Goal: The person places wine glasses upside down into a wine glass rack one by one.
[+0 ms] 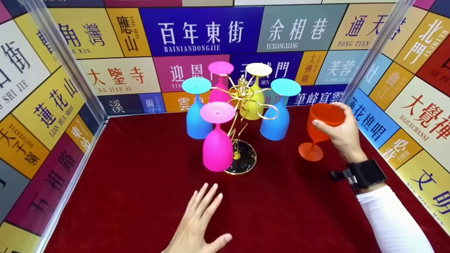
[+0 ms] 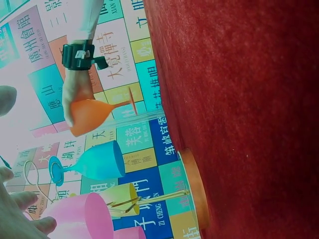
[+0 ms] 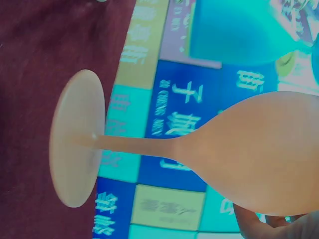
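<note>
An orange-red wine glass is upright in my right hand, gripped round its bowl near the rim, thumb at the front. Its round foot and stem show large in the right wrist view. My left hand is over the red cloth with fingers spread, holding nothing. Ahead of it a gold wire glass rack carries several upside-down glasses: a near pink glass, a far pink glass, a yellow glass, a left blue glass and a right blue glass. One wire loop at the front right holds no glass.
The rack's round black base stands on the red cloth. Panels with printed Chinese signs enclose the back and both sides, with metal corner posts between them.
</note>
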A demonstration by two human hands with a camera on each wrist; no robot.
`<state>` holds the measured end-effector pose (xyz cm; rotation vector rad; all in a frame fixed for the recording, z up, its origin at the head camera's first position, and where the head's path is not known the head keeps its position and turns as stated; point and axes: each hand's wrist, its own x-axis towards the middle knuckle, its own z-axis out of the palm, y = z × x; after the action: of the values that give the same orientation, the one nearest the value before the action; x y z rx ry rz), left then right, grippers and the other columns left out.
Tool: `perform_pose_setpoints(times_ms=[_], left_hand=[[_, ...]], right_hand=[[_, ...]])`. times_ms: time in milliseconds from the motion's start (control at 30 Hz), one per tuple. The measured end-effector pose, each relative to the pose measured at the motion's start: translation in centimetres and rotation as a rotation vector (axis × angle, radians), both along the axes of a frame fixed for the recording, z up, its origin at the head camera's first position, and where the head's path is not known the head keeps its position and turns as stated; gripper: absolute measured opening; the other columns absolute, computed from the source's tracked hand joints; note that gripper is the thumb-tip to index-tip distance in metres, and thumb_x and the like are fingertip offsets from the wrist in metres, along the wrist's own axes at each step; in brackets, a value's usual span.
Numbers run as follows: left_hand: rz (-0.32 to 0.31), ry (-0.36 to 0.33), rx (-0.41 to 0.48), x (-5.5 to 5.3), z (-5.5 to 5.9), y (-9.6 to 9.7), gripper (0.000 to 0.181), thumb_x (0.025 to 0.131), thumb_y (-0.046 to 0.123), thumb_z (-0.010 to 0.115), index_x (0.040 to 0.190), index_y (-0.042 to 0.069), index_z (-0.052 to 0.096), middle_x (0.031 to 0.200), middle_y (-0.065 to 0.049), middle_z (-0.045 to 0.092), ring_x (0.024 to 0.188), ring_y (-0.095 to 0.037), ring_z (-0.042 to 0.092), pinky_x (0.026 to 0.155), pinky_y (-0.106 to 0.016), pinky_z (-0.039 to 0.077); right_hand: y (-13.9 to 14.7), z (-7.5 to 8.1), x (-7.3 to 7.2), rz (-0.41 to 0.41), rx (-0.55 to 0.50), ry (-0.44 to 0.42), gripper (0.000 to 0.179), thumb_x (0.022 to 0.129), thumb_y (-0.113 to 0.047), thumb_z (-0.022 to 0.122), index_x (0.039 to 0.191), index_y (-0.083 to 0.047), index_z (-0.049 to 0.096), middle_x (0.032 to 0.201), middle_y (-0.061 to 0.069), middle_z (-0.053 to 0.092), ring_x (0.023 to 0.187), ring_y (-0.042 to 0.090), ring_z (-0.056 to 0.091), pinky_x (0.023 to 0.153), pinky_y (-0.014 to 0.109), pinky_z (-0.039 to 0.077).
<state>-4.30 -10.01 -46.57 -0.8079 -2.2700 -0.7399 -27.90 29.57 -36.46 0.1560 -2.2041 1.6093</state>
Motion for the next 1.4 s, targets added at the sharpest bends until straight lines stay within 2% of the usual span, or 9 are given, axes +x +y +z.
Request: perform_pose_setpoints(times_ms=[167,333,567,833,1000,1400], left_hand=[[0.001,-0.001,0.002,0.0,0.0,0.0,0.085,0.084,0.051,0.07,0.151,0.008,0.038,0.159,-0.013,0.033,0.142,-0.044,0.034,0.125,-0.039,0.009],[-0.002,-0.012,0.008,0.0,0.0,-0.1,0.085,0.085,0.051,0.069,0.151,0.009,0.038,0.16,-0.013,0.032,0.144,-0.043,0.033,0.125,-0.039,0.01],[-0.007,-0.008,0.016,-0.1,0.0,-0.2,0.088,0.081,0.047,0.074,0.15,0.008,0.038,0.159,-0.014,0.033,0.145,-0.041,0.031,0.126,-0.037,0.008],[-0.011,-0.016,0.025,-0.1,0.0,-0.2,0.087,0.082,0.049,0.072,0.15,0.007,0.038,0.159,-0.014,0.032,0.143,-0.044,0.033,0.125,-0.036,0.007],[-0.013,-0.014,0.028,0.0,0.1,-0.1,0.087,0.081,0.046,0.074,0.15,0.007,0.038,0.159,-0.015,0.033,0.142,-0.045,0.034,0.124,-0.038,0.01],[-0.02,-0.012,0.033,-0.1,0.2,0.2,0.084,0.085,0.05,0.069,0.15,0.007,0.039,0.157,-0.016,0.035,0.142,-0.045,0.035,0.122,-0.041,0.015]], right_hand=[[-0.8,0.9,2.0,0.046,0.018,0.034,0.073,0.074,-0.005,0.083,0.137,-0.009,0.047,0.12,0.0,0.057,0.102,0.014,0.058,0.079,0.013,0.054],[-1.6,1.9,3.8,0.1,-0.018,0.064,0.071,0.074,-0.001,0.082,0.136,-0.008,0.048,0.12,0.004,0.058,0.102,0.018,0.059,0.078,0.014,0.055],[-2.8,3.0,5.9,0.16,-0.035,0.104,0.067,0.073,0.002,0.081,0.133,-0.006,0.052,0.119,0.01,0.059,0.101,0.024,0.059,0.077,0.016,0.056],[-3.9,3.6,8.1,0.275,-0.065,0.117,0.066,0.074,0.005,0.078,0.134,-0.002,0.051,0.116,0.014,0.061,0.102,0.025,0.06,0.079,0.017,0.056],[-4.4,3.9,9.3,0.362,-0.091,0.138,0.067,0.073,0.009,0.076,0.134,0.0,0.05,0.117,0.014,0.062,0.103,0.023,0.06,0.081,0.018,0.056],[-6.2,3.7,11.3,0.402,-0.02,0.103,0.068,0.072,0.006,0.076,0.134,-0.001,0.05,0.12,0.015,0.061,0.104,0.025,0.061,0.08,0.021,0.058]])
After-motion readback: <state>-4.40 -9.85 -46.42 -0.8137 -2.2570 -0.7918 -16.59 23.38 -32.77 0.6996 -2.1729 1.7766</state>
